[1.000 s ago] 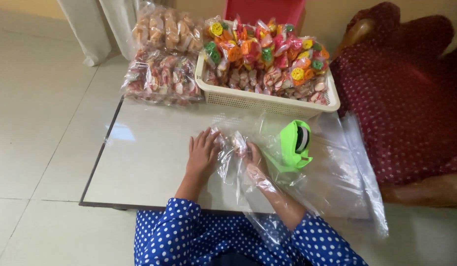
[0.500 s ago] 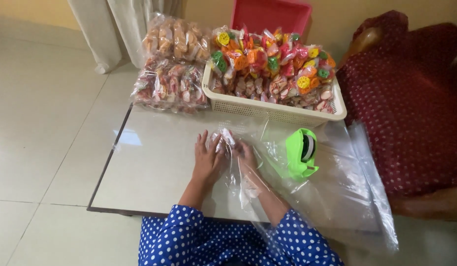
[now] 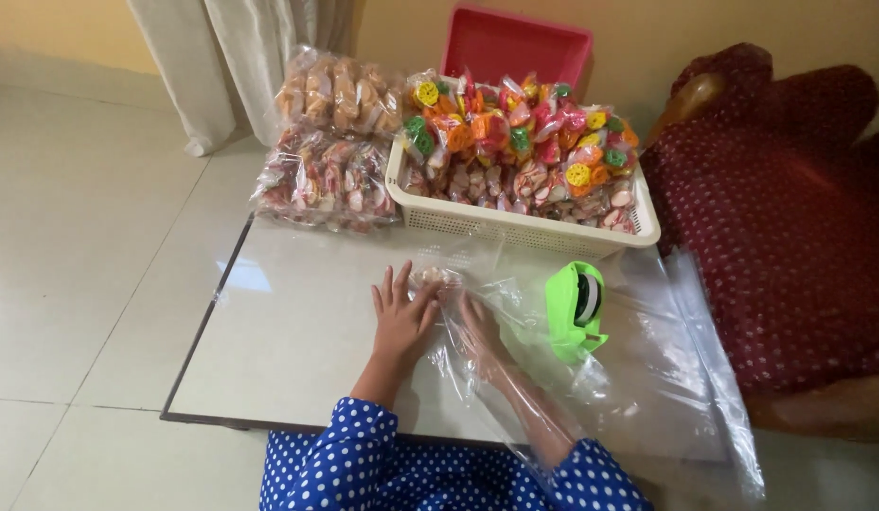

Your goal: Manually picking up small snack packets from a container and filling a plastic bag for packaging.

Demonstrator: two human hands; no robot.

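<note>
My left grip point(image 3: 401, 317) lies flat, fingers spread, on the tabletop point(image 3: 288, 322), its fingertips touching a small snack packet point(image 3: 430, 276). My right grip point(image 3: 475, 322) sits inside a clear plastic bag point(image 3: 648, 360), fingers stretched toward that packet; I cannot tell whether it holds anything. A green tape dispenser point(image 3: 574, 308) stands just right, before the white basket point(image 3: 515, 227) of packets.

Blue sleeves point(image 3: 340, 454) with small white polka dots, ending at the forearms; bare hands.
</note>
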